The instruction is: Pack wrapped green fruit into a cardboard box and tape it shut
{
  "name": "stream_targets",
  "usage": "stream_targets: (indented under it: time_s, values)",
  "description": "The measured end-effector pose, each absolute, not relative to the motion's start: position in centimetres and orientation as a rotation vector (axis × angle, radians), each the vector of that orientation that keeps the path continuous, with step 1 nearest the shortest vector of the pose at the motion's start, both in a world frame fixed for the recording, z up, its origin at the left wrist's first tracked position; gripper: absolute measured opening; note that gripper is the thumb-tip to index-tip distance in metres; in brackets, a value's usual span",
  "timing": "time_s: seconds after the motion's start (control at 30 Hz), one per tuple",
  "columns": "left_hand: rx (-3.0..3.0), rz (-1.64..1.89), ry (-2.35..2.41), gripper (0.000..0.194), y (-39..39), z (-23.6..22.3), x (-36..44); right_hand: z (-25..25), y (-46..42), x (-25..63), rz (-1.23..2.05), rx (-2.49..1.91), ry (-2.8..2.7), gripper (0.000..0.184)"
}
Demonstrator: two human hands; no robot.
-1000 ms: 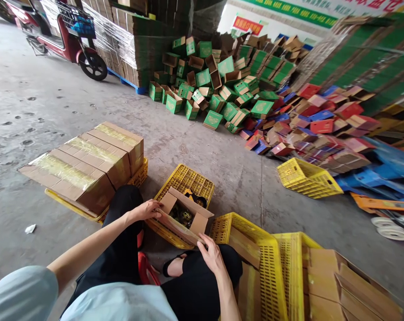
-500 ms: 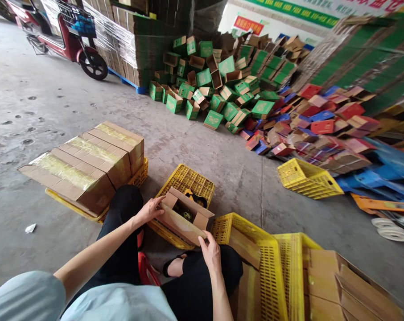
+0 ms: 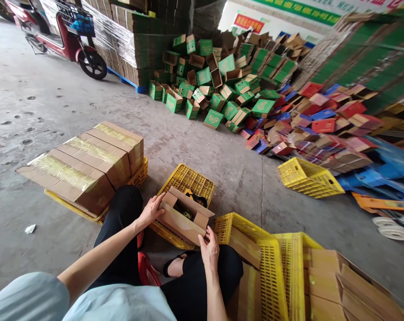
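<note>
A small open cardboard box (image 3: 182, 224) sits on an upturned yellow crate (image 3: 190, 179) between my knees. Its flaps stand up, and dark, greenish contents (image 3: 187, 214) show inside, too small to name. My left hand (image 3: 151, 210) holds the box's left end, fingers over the edge. At the right end, my right hand (image 3: 209, 249) grips the corner, thumb on the near side and fingers round the end. Just behind the box, partly hidden by its far flap, lies a yellow-and-black tool (image 3: 197, 197).
Taped cartons (image 3: 100, 154) rest on a yellow crate at left. Yellow crates (image 3: 272, 263) with cartons stand close by my right knee. Farther off are another yellow crate (image 3: 309, 178), heaped green boxes (image 3: 213, 118), red-and-blue boxes (image 3: 322, 126) and a red scooter (image 3: 59, 38).
My right hand's fingers have shifted up and round the right end of the box. My left hand has moved slightly up along the left end. The box stays in place.
</note>
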State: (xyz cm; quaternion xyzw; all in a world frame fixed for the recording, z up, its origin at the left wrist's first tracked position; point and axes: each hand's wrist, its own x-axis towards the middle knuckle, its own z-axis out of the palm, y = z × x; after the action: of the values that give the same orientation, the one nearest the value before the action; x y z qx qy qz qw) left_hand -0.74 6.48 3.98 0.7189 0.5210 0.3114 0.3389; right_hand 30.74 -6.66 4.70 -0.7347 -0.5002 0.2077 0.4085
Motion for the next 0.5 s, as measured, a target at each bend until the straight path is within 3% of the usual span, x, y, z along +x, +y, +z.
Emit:
stream_targets:
  time_s: [0.5]
  values:
    - [1.669, 0.723, 1.478, 0.087, 7.2, 1.9, -0.7, 3.6, -6.7, 30.3, 0.429, -1.911, -1.311, 0.061]
